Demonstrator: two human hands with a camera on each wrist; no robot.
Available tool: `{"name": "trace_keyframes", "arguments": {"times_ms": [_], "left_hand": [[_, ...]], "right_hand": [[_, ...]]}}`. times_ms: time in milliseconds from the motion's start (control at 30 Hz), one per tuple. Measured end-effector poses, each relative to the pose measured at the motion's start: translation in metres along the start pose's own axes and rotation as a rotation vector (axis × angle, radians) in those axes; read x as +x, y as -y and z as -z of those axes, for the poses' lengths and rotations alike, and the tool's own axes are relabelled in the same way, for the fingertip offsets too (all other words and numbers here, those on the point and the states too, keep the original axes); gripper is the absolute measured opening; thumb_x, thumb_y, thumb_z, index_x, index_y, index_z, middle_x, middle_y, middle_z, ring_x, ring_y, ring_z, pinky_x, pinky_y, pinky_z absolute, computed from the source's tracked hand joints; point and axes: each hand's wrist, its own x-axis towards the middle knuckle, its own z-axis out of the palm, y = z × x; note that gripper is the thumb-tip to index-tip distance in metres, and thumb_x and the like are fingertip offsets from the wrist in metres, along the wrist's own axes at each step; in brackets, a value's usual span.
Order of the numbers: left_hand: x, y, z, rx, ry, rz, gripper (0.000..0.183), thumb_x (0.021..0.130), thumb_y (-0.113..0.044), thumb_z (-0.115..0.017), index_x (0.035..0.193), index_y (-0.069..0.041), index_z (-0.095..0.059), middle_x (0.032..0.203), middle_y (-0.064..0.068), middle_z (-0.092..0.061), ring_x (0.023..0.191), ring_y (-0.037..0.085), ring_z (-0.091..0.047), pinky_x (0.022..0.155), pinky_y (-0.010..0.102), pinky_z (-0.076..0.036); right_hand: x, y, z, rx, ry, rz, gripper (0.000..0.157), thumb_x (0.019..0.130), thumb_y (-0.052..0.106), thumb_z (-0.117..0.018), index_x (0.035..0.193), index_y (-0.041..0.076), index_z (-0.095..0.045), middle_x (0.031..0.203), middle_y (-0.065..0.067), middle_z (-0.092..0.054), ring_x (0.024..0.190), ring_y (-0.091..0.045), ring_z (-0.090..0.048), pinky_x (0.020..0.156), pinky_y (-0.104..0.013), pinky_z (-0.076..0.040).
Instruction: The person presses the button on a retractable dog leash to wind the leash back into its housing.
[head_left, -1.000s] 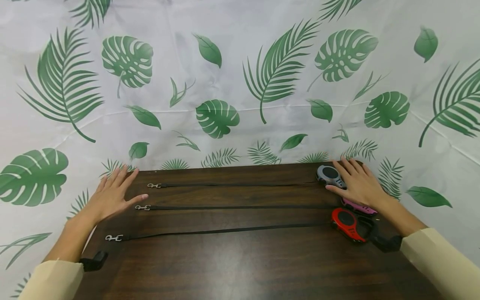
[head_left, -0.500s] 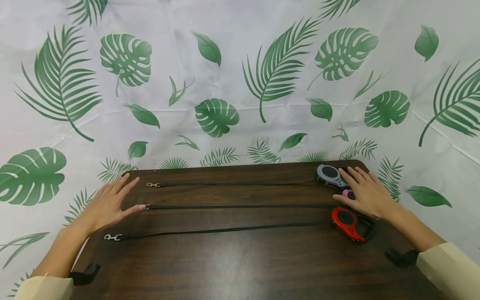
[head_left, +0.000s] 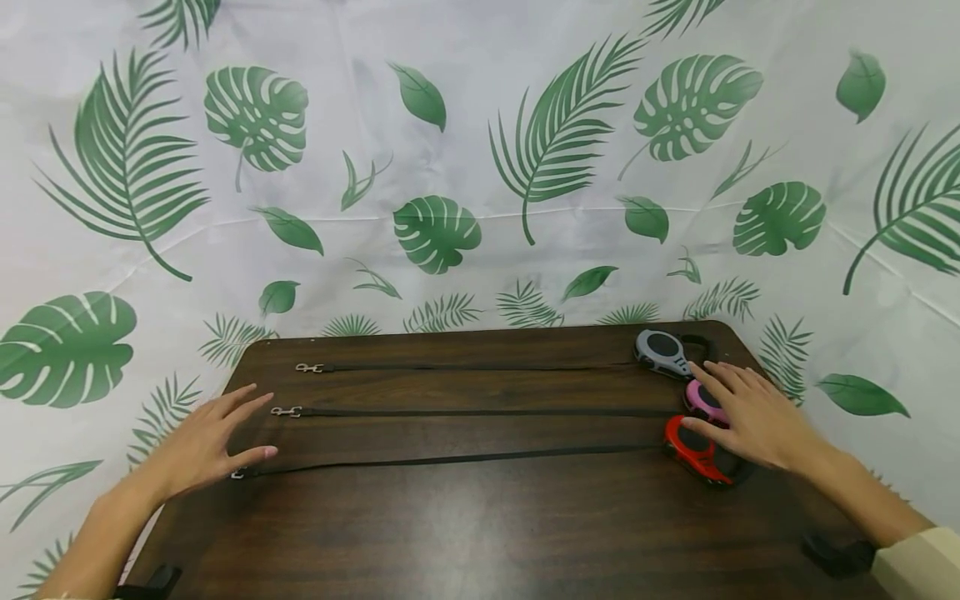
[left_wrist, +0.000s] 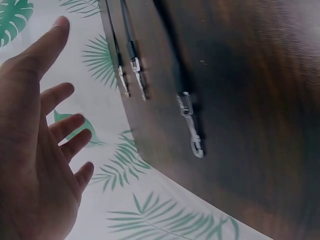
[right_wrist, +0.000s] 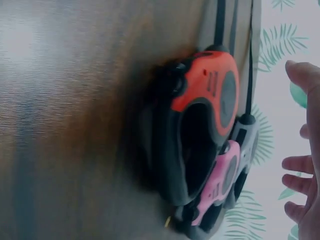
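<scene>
Three retractable dog leashes lie at the table's right side: a grey one [head_left: 660, 352], a pink one [head_left: 701, 398] and a red one [head_left: 692, 448]. Their black cords stretch left across the table, ending in metal snap hooks. My right hand [head_left: 761, 417] hovers over the handles with spread fingers and covers part of the pink and red ones; the right wrist view shows it apart from them. Over at the left edge, my left hand [head_left: 198, 446] floats with loose fingers, its thumb hiding much of the front snap hook [left_wrist: 192, 127]. Neither hand holds anything.
The dark wood-grain table [head_left: 465, 533] has rounded far corners. Behind and beside it hangs a white cloth [head_left: 465, 150] printed with green leaves. A black wrist mount [head_left: 836, 557] sits by the right sleeve.
Both hands have drawn back toward the body, the left one down and leftward, the right one down and rightward. The grey leash's handle has come into view. The leashes lie still.
</scene>
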Motion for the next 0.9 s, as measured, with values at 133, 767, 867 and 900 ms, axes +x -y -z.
{"name": "trace_keyframes", "arguments": {"times_ms": [133, 767, 867, 900], "left_hand": [[-0.01, 0.002, -0.005, -0.014, -0.025, -0.035, 0.079, 0.077, -0.044, -0.093, 0.139, -0.003, -0.064, 0.136, 0.027, -0.062, 0.118, 0.053, -0.061, 0.093, 0.068, -0.048], [-0.035, 0.018, -0.031, -0.039, -0.107, -0.132, 0.077, 0.057, -0.034, -0.103, 0.123, -0.005, -0.073, 0.116, 0.01, -0.07, 0.098, 0.034, -0.068, 0.084, 0.022, -0.05], [-0.038, 0.022, -0.034, -0.058, -0.111, -0.142, 0.077, 0.056, -0.031, -0.103, 0.122, -0.004, -0.073, 0.114, 0.009, -0.07, 0.096, 0.032, -0.068, 0.089, 0.011, -0.043], [-0.038, 0.023, -0.035, -0.061, -0.117, -0.147, 0.076, 0.056, -0.029, -0.104, 0.121, -0.004, -0.073, 0.113, 0.008, -0.07, 0.096, 0.031, -0.068, 0.09, 0.008, -0.041]], "right_hand": [[-0.01, 0.004, -0.001, 0.008, -0.017, 0.007, 0.093, 0.089, 0.057, -0.08, 0.16, 0.009, -0.045, 0.144, -0.026, -0.057, 0.129, -0.05, -0.052, 0.105, -0.067, -0.04], [-0.054, 0.013, -0.007, 0.0, -0.018, 0.018, 0.087, 0.083, 0.057, -0.085, 0.152, 0.012, -0.057, 0.125, -0.019, -0.068, 0.106, -0.041, -0.067, 0.088, -0.063, -0.052], [-0.059, 0.014, -0.011, -0.008, -0.027, 0.026, 0.086, 0.082, 0.057, -0.086, 0.148, 0.01, -0.06, 0.122, -0.018, -0.068, 0.103, -0.04, -0.068, 0.085, -0.062, -0.053], [-0.06, 0.014, -0.012, -0.008, -0.027, 0.025, 0.085, 0.082, 0.057, -0.086, 0.147, 0.009, -0.061, 0.123, -0.019, -0.068, 0.103, -0.041, -0.068, 0.085, -0.062, -0.054]]}}
